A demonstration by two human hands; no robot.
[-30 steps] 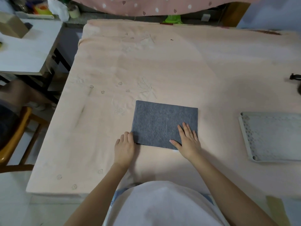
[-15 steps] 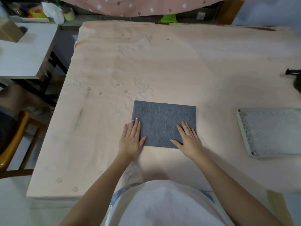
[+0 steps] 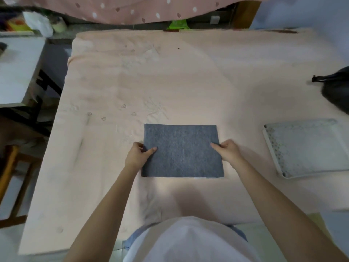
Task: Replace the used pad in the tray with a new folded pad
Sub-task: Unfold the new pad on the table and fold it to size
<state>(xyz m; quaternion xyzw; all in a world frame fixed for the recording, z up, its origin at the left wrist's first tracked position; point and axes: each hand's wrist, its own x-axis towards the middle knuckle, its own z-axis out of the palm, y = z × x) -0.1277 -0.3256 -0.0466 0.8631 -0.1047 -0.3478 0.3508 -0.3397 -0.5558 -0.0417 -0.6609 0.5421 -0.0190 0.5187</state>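
Both thumbs on top, left hand (image 3: pixel 137 156) and right hand (image 3: pixel 229 151) pinching the folded pad (image 3: pixel 182 150) by its side edges — soft, light, floppy felt — tray (image 3: pixel 272 154) at three o'clock.

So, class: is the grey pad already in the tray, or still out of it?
Out. The grey pad lies on the pink cloth, gripped by the left hand and right hand, apart from the white tray.

White top (image 3: pixel 190 242), bare forearms.

Peach-covered table (image 3: pixel 188 82), grey pad (image 3: pixel 182 154), tray (image 3: pixel 272 148)
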